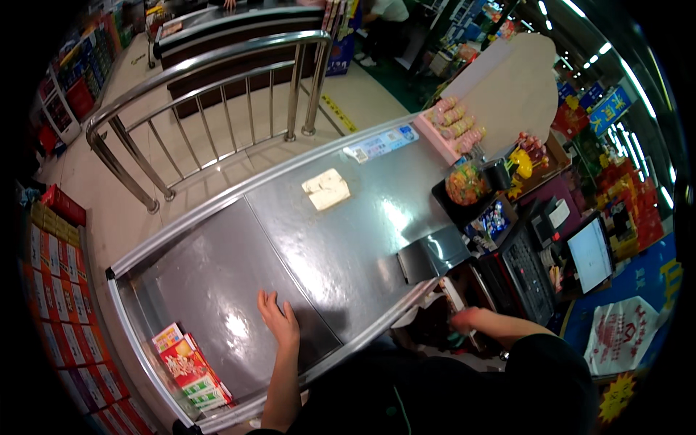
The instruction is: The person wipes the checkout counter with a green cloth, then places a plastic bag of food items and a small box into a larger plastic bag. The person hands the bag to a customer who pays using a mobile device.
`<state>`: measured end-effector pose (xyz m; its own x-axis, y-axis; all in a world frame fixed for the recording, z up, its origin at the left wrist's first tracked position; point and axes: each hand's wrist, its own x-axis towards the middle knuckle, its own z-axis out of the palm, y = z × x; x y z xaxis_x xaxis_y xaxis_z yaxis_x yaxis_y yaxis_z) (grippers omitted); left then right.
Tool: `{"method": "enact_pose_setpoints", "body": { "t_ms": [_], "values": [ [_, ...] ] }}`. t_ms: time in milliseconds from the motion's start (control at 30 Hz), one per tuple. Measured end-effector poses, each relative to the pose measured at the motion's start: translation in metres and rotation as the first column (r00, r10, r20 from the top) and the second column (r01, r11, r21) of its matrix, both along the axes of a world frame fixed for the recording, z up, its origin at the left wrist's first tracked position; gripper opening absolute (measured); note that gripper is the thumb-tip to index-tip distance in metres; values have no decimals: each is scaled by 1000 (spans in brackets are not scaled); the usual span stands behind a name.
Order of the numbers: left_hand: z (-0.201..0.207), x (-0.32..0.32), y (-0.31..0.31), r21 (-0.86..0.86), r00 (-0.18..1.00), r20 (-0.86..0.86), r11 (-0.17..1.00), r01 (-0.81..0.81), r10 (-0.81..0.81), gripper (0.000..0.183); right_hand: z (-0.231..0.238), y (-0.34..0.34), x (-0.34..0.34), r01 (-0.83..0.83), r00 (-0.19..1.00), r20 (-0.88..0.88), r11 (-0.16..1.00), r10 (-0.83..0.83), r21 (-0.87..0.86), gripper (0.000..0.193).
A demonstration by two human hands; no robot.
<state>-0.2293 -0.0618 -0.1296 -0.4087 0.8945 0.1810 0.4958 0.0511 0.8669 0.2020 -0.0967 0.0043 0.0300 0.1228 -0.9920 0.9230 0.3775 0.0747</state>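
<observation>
My left hand [279,317] hovers over or rests on the steel checkout counter [217,268], fingers spread and nothing in them. My right hand [470,320] reaches down at the counter's near edge, beside a pulled-out drawer [454,296] with a pale rim. Its fingers are blurred and partly lost in the dark, so what they touch does not show. Greenish scraps, too dim to name, lie just under that hand. A red, white and green printed package [190,365] lies at the counter's left end, away from both hands.
A creased whitish sheet [326,189] and a blue printed card [382,143] lie on the counter. Toward the right stand a dark box-shaped device [433,255], a jar of sweets [465,183], a pink lollipop box [453,130], and a keyboard [528,270]. A metal railing [210,61] stands beyond.
</observation>
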Motion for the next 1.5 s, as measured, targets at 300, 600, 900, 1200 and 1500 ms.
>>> {"method": "enact_pose_setpoints", "body": {
  "t_ms": [300, 600, 900, 1200, 1500],
  "values": [
    [15, -7, 7, -98, 959, -283, 995, -26, -3, 43, 50, 107, -170, 801, 437, -897, 481, -66, 355, 46],
    [13, -4, 7, -166, 941, -339, 985, -45, -14, 38, -88, 219, -308, 325, 415, -522, 415, 745, 850, 56],
    [35, 5, 25, -301, 925, -372, 953, -36, -83, 43, -90, 379, -185, 491, 776, -488, 104, 400, 865, 43],
    [59, 21, 29, -221, 909, -415, 973, -68, -31, 41, -98, 387, -3, 359, 868, -425, -264, -257, 895, 43],
    [67, 29, 32, -319, 866, -496, 941, -113, -64, 48, -58, 418, 43, 431, 760, -617, -552, -206, 714, 43]
  ]
}}
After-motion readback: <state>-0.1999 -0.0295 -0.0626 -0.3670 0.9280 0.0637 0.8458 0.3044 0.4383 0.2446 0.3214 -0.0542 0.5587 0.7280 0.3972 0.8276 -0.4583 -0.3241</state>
